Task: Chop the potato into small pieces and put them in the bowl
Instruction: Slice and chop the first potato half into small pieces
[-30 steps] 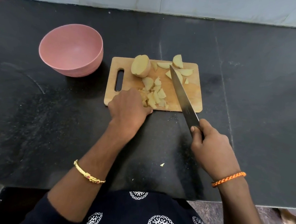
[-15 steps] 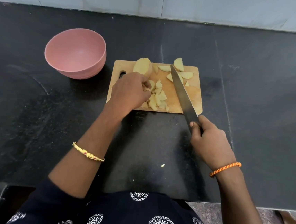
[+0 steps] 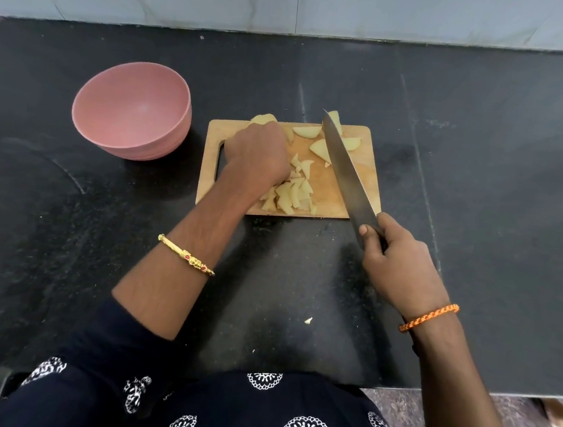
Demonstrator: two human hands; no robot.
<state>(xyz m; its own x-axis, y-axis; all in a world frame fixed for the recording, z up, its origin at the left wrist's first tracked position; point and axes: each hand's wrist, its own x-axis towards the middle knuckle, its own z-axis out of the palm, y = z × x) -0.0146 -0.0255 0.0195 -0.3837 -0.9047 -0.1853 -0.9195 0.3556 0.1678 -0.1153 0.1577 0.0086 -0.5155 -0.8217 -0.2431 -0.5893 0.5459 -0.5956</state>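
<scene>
wooden cutting board [image 3: 340, 198] lying flat on the black counter [image 3: 481, 198], handle slot toward the pink bowl [image 3: 132, 109]. the bowl stands upright on the counter just beside the board's slotted end, apart from it, with nothing visible inside.

left hand [image 3: 256, 156] over the slotted end of the board, back of the hand toward the camera, fingers curled downward over a large potato piece [image 3: 263, 119] at the board's far edge (only the top of this piece shows beyond the knuckles; whether the fingers actually grip it cannot be told). a heap of small potato pieces [image 3: 290, 195] lies on the board just beside this hand, reaching the board's near edge. larger potato wedges [image 3: 319, 147] lie on the far part of the board, toward the end away from the bowl.

right hand [image 3: 396, 258] off the board's near corner, above the counter, fingers wrapped around the handle of the knife [image 3: 345, 174], with the thumb up by the base of the blade. the blade runs diagonally across the board from that near corner to its far edge, tip among the wedges; whether the edge touches the wood cannot be told.

one small potato scrap [image 3: 308, 320] lies on the counter well clear of the board's near edge, toward the person. gold bangle [image 3: 186, 256] on the left wrist; orange braided band [image 3: 430, 318] on the right wrist.
</scene>
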